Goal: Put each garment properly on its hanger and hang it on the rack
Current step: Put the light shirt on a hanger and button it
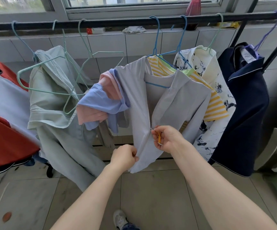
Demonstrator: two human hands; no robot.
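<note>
The jacket (151, 103) is being zipped on its blue hanger (156, 52), mid-rack (134, 22). The orange pull (159, 138) is being pinched by the right hand (167, 138), the hem below gripped taut by the left hand (126, 156). Tension is probably best kept straight down while the pull is being drawn up, so the jacket's shoulders are not being dragged off.

Left hand (126, 156) and right hand (166, 138) pinch, arms extended.
</note>
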